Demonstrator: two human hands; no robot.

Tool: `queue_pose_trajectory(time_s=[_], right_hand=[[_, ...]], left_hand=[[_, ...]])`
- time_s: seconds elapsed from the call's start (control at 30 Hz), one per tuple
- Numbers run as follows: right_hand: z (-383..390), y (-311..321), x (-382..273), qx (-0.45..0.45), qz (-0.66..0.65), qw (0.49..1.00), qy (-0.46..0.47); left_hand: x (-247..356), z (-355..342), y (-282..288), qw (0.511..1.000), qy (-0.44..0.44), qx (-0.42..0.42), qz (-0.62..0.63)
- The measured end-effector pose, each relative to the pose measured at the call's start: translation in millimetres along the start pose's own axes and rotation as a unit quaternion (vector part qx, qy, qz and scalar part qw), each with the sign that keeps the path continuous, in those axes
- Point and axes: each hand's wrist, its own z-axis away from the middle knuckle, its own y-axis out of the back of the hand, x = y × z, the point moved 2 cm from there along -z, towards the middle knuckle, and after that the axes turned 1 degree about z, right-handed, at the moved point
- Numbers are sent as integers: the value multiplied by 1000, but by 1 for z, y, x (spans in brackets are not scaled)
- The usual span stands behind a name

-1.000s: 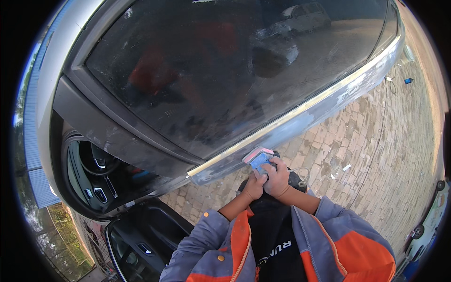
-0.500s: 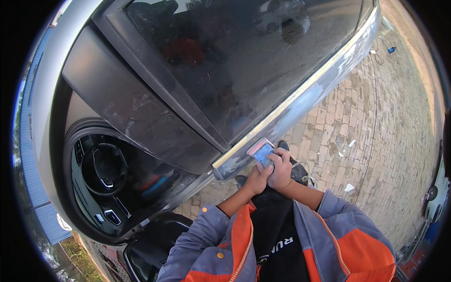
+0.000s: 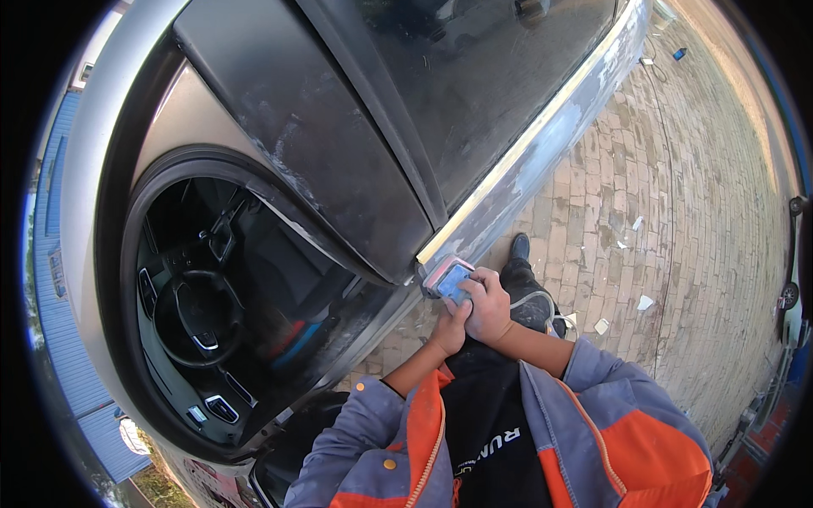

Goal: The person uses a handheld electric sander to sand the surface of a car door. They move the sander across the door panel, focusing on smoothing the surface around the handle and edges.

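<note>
My left hand and my right hand are wrapped around a small blue sanding tool with a pinkish-grey pad. It rests at the front end of the rear door's patchy, grey-blue panel, just below a cream strip along the window's lower edge. Whether its whole face touches the metal is hidden. A pale hose curves beside my right hand. The dark pillar trim rises above the tool. Left of it, the front doorway shows the steering wheel.
The open front door is low at the left, behind my arm. My booted foot stands on brick paving with scattered white scraps. A small blue object lies farther off. A white car sits at the far right edge.
My hands and the sander have moved along the panel toward the front pillar. The view has shifted toward the front doorway, showing more of the interior and of my leg.
</note>
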Motion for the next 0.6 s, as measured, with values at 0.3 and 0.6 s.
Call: queue_pose_trajectory(time_s=[0.3, 0.6], right_hand=[[31, -16, 14, 26, -45, 998, -36], [13, -7, 60, 89, -67, 992, -55]], left_hand=[[-22, 2, 11, 995, -8, -44, -87], [5, -44, -22, 980, -18, -70, -187]])
